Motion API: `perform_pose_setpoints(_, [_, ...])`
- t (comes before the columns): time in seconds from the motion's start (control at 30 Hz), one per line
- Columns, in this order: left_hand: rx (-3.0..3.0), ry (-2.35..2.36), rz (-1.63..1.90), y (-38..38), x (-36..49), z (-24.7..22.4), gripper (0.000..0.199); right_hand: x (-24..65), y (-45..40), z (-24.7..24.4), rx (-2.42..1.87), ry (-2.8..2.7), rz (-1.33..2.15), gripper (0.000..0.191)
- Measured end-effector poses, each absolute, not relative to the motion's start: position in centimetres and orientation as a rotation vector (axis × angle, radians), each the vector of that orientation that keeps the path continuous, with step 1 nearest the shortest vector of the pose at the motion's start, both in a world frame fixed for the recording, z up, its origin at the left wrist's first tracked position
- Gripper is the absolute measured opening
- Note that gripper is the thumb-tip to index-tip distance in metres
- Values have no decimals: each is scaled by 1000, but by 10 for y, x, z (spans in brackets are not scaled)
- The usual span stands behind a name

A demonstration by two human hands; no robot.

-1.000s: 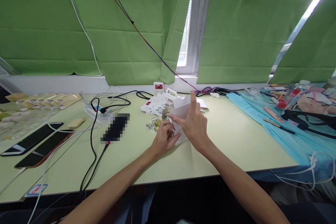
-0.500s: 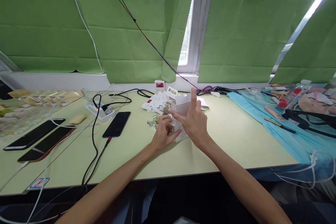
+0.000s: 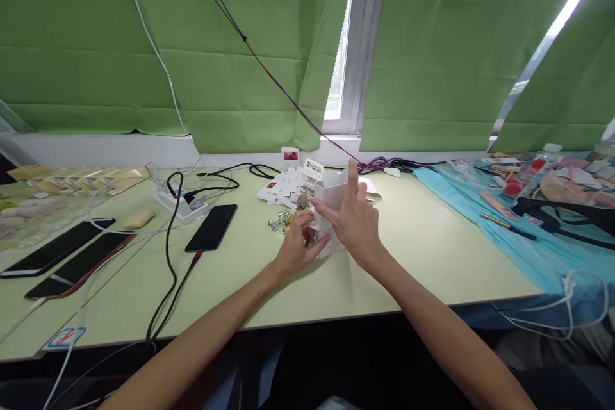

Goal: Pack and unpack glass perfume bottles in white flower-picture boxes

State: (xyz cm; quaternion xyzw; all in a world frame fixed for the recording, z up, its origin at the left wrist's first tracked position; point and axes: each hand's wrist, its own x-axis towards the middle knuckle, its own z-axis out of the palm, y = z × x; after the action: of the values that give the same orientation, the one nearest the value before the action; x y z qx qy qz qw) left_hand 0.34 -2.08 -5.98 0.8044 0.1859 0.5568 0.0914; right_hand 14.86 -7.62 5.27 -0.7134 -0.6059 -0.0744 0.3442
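A small white paper box (image 3: 331, 193) stands open on the table, its top flaps up. My right hand (image 3: 358, 224) grips its right side, the thumb across the near top edge and the index finger pointing up; the other fingers are curled. My left hand (image 3: 298, 240) is low at the box's left side, fingers curled and the thumb against the lower front. What lies inside those fingers is mostly hidden. Small shiny metal pieces (image 3: 278, 222) lie just left of that hand. Behind them is a heap of white printed cards (image 3: 283, 187).
A black phone (image 3: 211, 228) on a cable and a white power strip (image 3: 180, 204) lie to the left, with two more phones (image 3: 57, 246) beyond. On the right, a blue sheet (image 3: 461, 205) carries glasses, a pen (image 3: 508, 226) and bottles. Cables run along the wall.
The view has shifted slightly. Both hands keep nearly the same place and pose at the box.
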Motion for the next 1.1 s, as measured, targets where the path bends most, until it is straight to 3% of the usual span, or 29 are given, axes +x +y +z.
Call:
perform_pose_setpoints(0.57, [2326, 584, 1617, -18, 1, -56, 52, 168, -60, 38, -1707, -1683, -252, 96])
perform_pose_setpoints(1.1, [2304, 603, 1562, -17, 1, -54, 49, 167, -64, 39, -1693, -1630, -165, 99])
